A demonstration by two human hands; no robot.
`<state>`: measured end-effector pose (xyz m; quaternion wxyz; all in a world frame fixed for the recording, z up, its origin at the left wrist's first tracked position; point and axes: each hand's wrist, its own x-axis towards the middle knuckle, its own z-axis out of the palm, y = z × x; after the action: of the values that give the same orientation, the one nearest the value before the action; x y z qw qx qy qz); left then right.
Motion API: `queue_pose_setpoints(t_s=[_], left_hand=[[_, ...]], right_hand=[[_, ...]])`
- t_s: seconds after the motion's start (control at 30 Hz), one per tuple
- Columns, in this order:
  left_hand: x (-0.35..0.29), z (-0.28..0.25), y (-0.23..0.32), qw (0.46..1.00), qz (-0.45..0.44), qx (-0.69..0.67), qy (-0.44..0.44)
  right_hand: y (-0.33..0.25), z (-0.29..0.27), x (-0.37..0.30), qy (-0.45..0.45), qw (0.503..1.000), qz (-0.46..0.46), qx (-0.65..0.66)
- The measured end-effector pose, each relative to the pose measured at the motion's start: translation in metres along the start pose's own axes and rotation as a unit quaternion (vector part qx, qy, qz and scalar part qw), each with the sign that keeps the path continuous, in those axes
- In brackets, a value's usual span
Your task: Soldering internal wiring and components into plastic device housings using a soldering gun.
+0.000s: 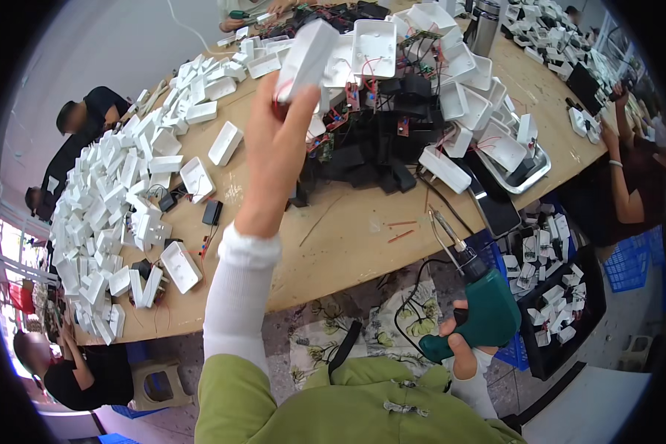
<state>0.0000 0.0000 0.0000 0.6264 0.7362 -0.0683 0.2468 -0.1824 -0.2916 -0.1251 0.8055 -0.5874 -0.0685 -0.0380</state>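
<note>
My left hand is raised over the table with its fingers closed round a white plastic casing. A bit of red wire shows at the casing's lower end, by the fingers. Low at the right, my right hand grips a green soldering gun by its handle. Its metal tip and thin feed tube point up past the table's front edge. Just beyond my left hand lies a pile of black plastic parts, mixed with green circuit boards, red wires and open white shells.
A big heap of white casings covers the table's left side. A black phone and a metal tray lie at the right. A steel flask stands farther back. Below right is a black crate of casings. Other people work around.
</note>
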Motion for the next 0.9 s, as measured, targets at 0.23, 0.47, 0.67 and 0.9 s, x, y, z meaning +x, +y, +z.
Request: queue_pose_setpoints(t_s=[0.23, 0.47, 0.67, 0.9], left_hand=[[0.076, 0.026, -0.071, 0.917, 0.033, 0.388, 0.087], [0.052, -0.001, -0.056, 0.931, 0.098, 0.338, 0.095], [0.032, -0.114, -0.050, 0.859, 0.127, 0.483, 0.108], [0.012, -0.217, -0.082, 0.801, -0.107, 0.589, -0.001]], right_hand=[[-0.006, -0.013, 0.000, 0.029, 0.999, 0.000, -0.013], [-0.005, -0.005, 0.002, 0.011, 1.000, 0.003, -0.009], [-0.008, 0.010, 0.003, -0.026, 0.999, 0.021, 0.015], [0.002, 0.016, 0.013, -0.072, 0.996, 0.057, -0.019]])
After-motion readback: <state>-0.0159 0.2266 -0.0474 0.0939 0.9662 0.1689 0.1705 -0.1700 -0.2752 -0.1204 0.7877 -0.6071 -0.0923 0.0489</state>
